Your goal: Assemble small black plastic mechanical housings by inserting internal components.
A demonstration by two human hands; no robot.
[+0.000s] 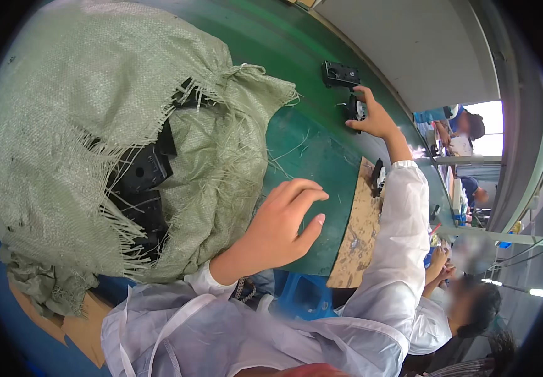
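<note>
My right hand [377, 117] stretches to the far right of the green table, thumb and forefinger spread around a small black part with a white ring [356, 109]. The thumb lies close against that part; whether it touches is hard to tell. Just beyond stands a black box-shaped part [340, 74]. My left hand [287, 220] hovers over the near table edge, fingers loosely curved and apart, nothing in them. To its left bulges a large pale green woven sack [114, 81], torn open with frayed edges. Black plastic parts [142, 169] show through the tear.
A worn brown board [356, 232] lies along the table's near right, with another black and white part [379, 176] at its far end. A blue stool [303, 295] is below the table. Co-workers sit at the right; one person's hands [438, 261] are close to my right sleeve.
</note>
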